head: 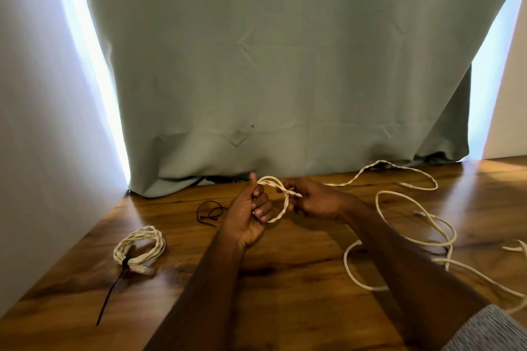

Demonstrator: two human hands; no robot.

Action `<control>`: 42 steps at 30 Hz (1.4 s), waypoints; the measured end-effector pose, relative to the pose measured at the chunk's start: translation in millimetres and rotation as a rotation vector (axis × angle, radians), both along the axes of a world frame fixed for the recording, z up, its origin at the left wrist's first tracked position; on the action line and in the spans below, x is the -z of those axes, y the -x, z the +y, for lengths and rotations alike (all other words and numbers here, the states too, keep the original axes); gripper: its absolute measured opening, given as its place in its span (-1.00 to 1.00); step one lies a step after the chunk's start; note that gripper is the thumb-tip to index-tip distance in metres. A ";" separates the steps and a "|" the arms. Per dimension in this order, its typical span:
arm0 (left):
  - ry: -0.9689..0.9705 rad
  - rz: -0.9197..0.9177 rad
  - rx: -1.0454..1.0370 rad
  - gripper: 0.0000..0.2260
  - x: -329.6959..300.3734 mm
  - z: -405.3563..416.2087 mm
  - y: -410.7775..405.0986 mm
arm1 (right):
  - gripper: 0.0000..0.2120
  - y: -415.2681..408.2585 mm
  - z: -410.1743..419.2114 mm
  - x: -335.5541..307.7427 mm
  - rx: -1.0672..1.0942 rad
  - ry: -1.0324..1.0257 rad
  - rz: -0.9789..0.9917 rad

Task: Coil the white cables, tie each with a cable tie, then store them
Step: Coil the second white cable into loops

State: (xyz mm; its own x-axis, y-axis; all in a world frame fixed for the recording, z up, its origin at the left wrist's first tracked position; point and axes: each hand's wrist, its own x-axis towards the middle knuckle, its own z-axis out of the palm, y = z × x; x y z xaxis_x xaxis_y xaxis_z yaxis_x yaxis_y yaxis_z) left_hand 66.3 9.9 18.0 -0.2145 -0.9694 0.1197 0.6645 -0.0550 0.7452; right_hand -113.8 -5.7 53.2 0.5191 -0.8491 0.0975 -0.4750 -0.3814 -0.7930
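- Twisted white cable (281, 209): one small loop formed, held up just above the desk (285, 308) at centre, between both hands.
- Left hand (251, 214): fingers (263, 209) curled round the loop's left side, thumb up.
- Right hand (316, 199): fingers pinch the cable where the loop crosses itself.
- The cable's tail (370, 169) runs right from the loop along the desk's far edge, then bends back.
- White cables, count: three distinct ones I can make out. One in hand, one done, at least one loose.
- Coiled cable (139, 246): lying on the desk at left, several turns, twisted look, bound with one black cable tie (114, 288), long tail sticking out toward the near edge.
- Loose smooth white cable (413, 225): sprawled in open loops on the right of the desk, partly under the right forearm; can't tell whether it is one or two.
- Spare black cable ties (209, 212): small bunch on the desk just left of the left hand, count unclear.
- Grey-green curtain (285, 65) hangs behind the desk.
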 end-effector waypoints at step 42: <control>0.167 0.086 0.549 -0.74 -16.8 12.1 -6.4 | -0.65 20.4 -9.2 7.0 0.040 0.263 -0.325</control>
State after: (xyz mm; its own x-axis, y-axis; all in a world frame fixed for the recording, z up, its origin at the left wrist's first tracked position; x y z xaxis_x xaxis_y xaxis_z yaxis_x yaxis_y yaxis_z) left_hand 72.7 22.0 34.7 -0.6628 -0.6856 0.3011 0.6309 -0.2948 0.7177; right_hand -134.2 -14.9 46.2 0.3926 -0.7921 0.4674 -0.2346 -0.5776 -0.7819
